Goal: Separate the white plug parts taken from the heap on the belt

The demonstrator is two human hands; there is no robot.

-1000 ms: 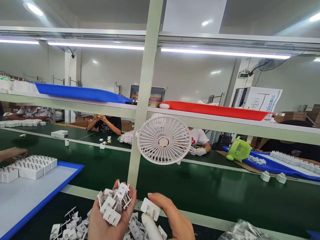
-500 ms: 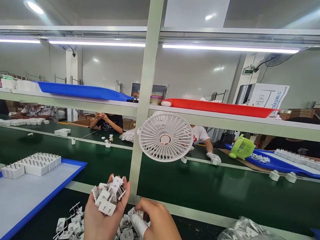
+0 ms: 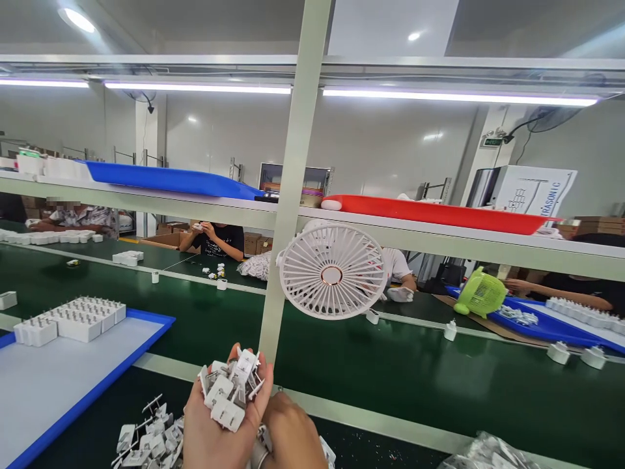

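- Left hand, bottom centre of the frame: palm up and cupped, with the fingers curled round a heaped handful of pronged plug inserts. These are white blocks with metal blades sticking out at all angles.
- Right hand, touching the left on its right side: the back faces the camera and the fingers are tucked down and under. Whether they pinch an insert cannot be told.
- Loose pile of the same inserts lies on the dark surface at lower left, just beside and below the left hand.
- Handling note: hold the cupped palm level and low over the pile, since the handful is stacked above the fingertips. Take one insert at a time by its white body, not by the blades, which look tangled.
- Blue-rimmed tray, left edge: it carries neat rows of white adapter bodies at its far end.
- Clear bag, lower right corner: cut off by the frame, and its contents are probably more parts.
- Green conveyor belt runs across mid-frame, with a few single parts standing on it.
- White fan hangs beside the upright post at the centre.
- Co-workers sit beyond the belt, largely hidden by the shelf rail.
- Both wrists and the near edge of the pile fall outside the frame.
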